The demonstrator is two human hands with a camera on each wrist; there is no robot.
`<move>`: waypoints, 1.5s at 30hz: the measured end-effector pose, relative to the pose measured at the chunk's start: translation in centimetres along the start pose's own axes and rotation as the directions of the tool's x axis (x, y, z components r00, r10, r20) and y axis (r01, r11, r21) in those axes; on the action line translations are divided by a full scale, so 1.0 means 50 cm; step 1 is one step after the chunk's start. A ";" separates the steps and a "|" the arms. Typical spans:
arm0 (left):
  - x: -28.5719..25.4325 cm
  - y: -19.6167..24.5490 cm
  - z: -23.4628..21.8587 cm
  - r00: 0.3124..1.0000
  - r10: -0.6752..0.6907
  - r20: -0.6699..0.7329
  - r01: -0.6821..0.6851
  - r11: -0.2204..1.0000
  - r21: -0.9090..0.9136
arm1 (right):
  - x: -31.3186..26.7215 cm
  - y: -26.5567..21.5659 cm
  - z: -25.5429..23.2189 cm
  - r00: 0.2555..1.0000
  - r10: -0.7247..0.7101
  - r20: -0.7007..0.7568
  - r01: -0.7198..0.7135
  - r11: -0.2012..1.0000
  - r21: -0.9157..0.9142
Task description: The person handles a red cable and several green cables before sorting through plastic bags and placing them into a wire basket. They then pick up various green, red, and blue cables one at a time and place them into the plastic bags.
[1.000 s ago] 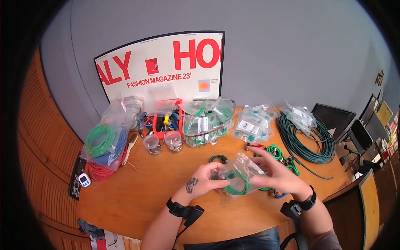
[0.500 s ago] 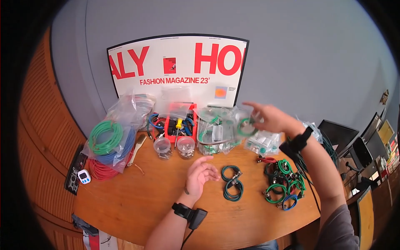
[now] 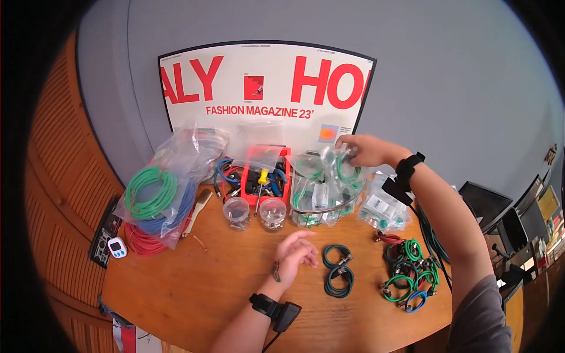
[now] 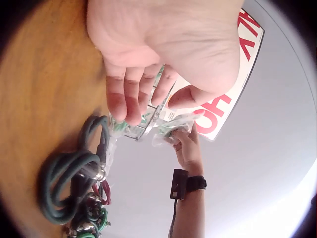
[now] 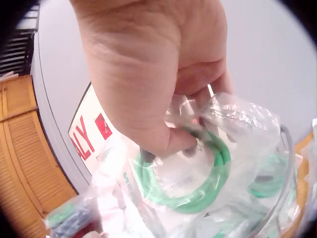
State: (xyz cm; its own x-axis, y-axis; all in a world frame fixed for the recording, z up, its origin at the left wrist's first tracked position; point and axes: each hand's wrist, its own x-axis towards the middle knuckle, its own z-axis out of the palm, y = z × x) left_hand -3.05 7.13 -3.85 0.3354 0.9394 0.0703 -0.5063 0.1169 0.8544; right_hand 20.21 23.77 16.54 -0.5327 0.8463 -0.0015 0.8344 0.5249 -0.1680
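Observation:
My right hand (image 3: 369, 152) pinches the top of a clear plastic bag (image 5: 237, 116) with a coiled green cable (image 5: 185, 198) inside. It holds the bag over the wire basket (image 3: 323, 211), which is full of similar bagged green cables. Over the table's middle, my left hand (image 3: 294, 254) is held with fingers loosely bent and nothing in them. To its right lie two coiled dark green cables (image 3: 339, 282), one behind the other, with metal connectors. In the left wrist view the left palm (image 4: 163, 34) shows, its fingers relaxed.
Right of the coils lies a pile of short green, red and blue cables (image 3: 406, 276). Bagged pieces (image 3: 382, 206) sit behind it. Left of the basket stand a red bin (image 3: 252, 197) with a yellow screwdriver (image 3: 262, 177) and two clear cups (image 3: 236, 210). Large bagged cable coils (image 3: 151, 191) lie far left.
My right hand has carried the bagged green cable from between both hands at the table's front to over the basket. The left hand has let go of the bag, uncovering the dark green coils.

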 end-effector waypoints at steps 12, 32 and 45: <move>0.003 -0.015 -0.007 1.000 0.002 0.030 -0.004 0.998 0.062 | 0.020 -0.005 0.153 0.972 -0.219 0.087 0.206 0.969 0.138; -0.003 -0.009 0.014 1.000 0.013 0.028 -0.018 0.982 0.189 | -0.285 0.229 0.170 0.639 0.738 0.216 -0.747 0.529 0.402; -0.008 -0.014 0.009 0.999 0.029 0.014 -0.031 0.971 0.237 | -0.290 0.265 0.210 0.643 0.766 -0.017 -0.747 0.632 0.203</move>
State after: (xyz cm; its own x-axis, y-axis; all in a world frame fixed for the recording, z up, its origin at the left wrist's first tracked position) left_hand -2.47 6.50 -4.23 0.3319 0.9378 0.1020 -0.3141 0.0079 0.9494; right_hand 37.49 17.50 3.96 0.2985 0.9477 -0.1131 0.8973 -0.3190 -0.3052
